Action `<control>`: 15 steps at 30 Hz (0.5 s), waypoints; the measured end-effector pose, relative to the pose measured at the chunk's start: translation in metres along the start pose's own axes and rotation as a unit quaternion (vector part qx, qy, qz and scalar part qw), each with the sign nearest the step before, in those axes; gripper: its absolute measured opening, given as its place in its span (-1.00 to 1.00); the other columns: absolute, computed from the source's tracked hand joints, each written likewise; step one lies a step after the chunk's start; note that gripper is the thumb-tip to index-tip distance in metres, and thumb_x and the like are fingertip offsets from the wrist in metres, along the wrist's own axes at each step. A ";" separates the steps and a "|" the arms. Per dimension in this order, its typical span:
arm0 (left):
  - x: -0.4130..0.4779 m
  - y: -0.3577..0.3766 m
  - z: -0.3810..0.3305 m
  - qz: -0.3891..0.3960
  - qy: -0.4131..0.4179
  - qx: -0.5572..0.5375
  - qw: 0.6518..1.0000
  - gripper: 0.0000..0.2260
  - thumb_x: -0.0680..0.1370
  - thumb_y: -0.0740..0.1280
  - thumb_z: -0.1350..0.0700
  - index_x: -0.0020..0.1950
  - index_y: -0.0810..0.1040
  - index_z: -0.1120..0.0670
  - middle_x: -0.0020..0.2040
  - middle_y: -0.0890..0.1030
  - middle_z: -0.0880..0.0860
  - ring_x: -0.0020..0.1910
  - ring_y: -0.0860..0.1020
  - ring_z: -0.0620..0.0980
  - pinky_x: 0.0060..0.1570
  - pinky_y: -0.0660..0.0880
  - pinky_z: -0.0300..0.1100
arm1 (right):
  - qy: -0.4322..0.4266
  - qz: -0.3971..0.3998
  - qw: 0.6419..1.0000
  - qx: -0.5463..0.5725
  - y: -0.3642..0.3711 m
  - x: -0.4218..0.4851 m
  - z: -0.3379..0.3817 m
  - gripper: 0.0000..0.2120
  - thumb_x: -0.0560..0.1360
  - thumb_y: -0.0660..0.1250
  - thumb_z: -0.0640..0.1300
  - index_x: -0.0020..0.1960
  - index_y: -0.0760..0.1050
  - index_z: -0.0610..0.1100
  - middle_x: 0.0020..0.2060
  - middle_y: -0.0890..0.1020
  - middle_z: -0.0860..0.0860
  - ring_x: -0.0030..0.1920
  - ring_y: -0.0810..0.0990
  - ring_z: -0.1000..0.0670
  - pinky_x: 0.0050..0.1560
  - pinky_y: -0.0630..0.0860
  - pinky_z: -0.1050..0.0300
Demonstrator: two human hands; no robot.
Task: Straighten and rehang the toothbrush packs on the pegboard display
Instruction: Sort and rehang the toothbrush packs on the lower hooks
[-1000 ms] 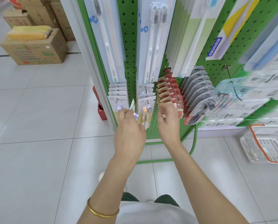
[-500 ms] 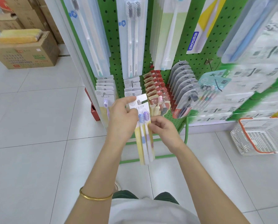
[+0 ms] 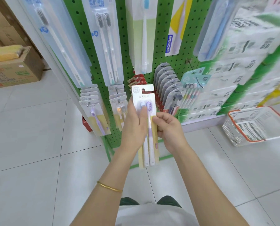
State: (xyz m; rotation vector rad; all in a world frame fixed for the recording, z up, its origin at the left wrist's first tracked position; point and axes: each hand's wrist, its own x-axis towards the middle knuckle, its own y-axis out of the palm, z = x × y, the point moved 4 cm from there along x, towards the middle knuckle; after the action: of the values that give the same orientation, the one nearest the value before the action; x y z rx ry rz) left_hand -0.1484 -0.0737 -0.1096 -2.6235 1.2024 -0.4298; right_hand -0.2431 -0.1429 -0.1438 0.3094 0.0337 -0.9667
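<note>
The toothbrush pack (image 3: 143, 95) is off its peg, held upright just in front of the lower part of the green pegboard (image 3: 125, 51), with the row of two-brush packs (image 3: 118, 101) hanging on the pegboard to its left and the red-carded packs (image 3: 136, 80) behind it. The left hand (image 3: 134, 126) grips its left edge, thumb laid across the front by the brush heads. The right hand (image 3: 170, 129) pinches the right edge of the card, slightly lower. The hook slot (image 3: 146, 90) at the top of the card is uncovered. The pack most likely belongs on the peg of that two-brush row. To hang it well, both grips should stay below the slot so the opening remains in sight. The card should be kept square to the pegboard, the slot lined up with the peg tip, then slid on level. Tilting risks snagging the cut beside the slot or nudging the front pack askew. Only once the card sits behind the peg's upturned end should the fingers let go.
</note>
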 end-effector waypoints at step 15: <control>-0.031 0.017 0.039 0.238 -0.065 0.116 0.962 -0.09 0.44 0.47 0.02 0.55 -0.12 -0.11 0.51 0.23 -0.08 0.43 0.28 -0.11 0.40 0.27 -0.07 | 0.046 -0.189 0.976 0.096 -0.023 0.022 0.000 -0.89 0.55 0.27 -0.32 -0.13 0.52 -0.22 -0.29 0.60 -0.10 -0.37 0.55 0.02 -0.39 0.54 0.22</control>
State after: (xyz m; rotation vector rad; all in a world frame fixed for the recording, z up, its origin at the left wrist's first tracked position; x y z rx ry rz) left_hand -0.1662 -0.0581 -0.1565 -2.0417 1.5671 -0.2798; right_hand -0.2490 -0.1725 -0.1525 0.5392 0.0862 -1.3360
